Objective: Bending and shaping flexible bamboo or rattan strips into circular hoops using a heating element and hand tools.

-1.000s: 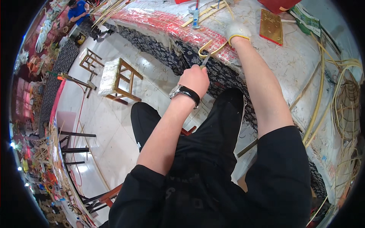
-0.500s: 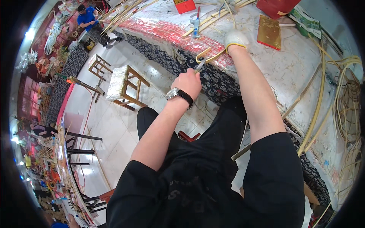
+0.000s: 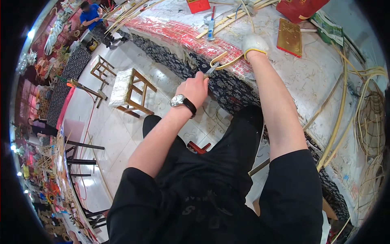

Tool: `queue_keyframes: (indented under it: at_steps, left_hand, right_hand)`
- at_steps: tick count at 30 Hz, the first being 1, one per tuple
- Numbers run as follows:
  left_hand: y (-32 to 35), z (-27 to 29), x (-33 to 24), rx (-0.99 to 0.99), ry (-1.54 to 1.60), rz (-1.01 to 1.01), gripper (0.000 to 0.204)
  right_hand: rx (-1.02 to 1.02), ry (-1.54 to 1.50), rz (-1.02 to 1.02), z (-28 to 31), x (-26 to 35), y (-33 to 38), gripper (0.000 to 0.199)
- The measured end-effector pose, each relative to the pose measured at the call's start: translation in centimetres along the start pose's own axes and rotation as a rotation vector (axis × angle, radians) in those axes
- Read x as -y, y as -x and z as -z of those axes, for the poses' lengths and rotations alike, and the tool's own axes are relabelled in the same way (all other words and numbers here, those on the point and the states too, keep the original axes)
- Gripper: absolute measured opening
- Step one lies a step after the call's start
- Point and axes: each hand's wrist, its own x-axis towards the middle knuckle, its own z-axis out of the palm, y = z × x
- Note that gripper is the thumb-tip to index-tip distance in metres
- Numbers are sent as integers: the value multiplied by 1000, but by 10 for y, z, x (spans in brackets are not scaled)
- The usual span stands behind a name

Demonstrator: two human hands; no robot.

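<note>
My left hand (image 3: 196,87), with a wristwatch on its wrist, is shut on a small knife (image 3: 211,71) whose blade touches a bent bamboo strip (image 3: 222,63) at the table's front edge. My right hand (image 3: 254,44), in a white glove, rests on the table and is closed on the other end of that same strip. The strip curves in a loop between the two hands. The table (image 3: 317,77) has a white worn top and a dark patterned cloth hanging along its front.
Long bamboo strips (image 3: 337,126) and a woven frame (image 3: 371,122) lie at the right. A gold box (image 3: 289,37), two red boxes and loose sticks lie on the table's far side. A wooden stool (image 3: 129,91) stands on the tiled floor. A person in blue (image 3: 91,14) sits far left.
Both hands stay on the strip; the view has shifted slightly, and my left hand with the knife has drawn a little along the strip.
</note>
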Motion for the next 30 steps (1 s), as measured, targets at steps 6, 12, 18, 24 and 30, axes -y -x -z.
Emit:
queue_keyframes:
  at_steps: [6,12,18,24,30]
  left_hand:
    - [-17,5,22,35,-32,-141,24]
    - [-36,14,44,71,-56,-265,23]
    - [-61,19,60,121,-61,-450,21]
    - [-89,20,72,172,-15,-586,21]
    - [-113,18,79,240,7,-716,21]
  right_hand:
    - [-10,32,54,-2,-5,-4,33]
    - [13,34,30,3,-1,2,32]
    - [28,164,117,6,-7,1,31]
    - [-35,190,159,9,-2,6,28]
    - [-2,257,160,18,4,14,27]
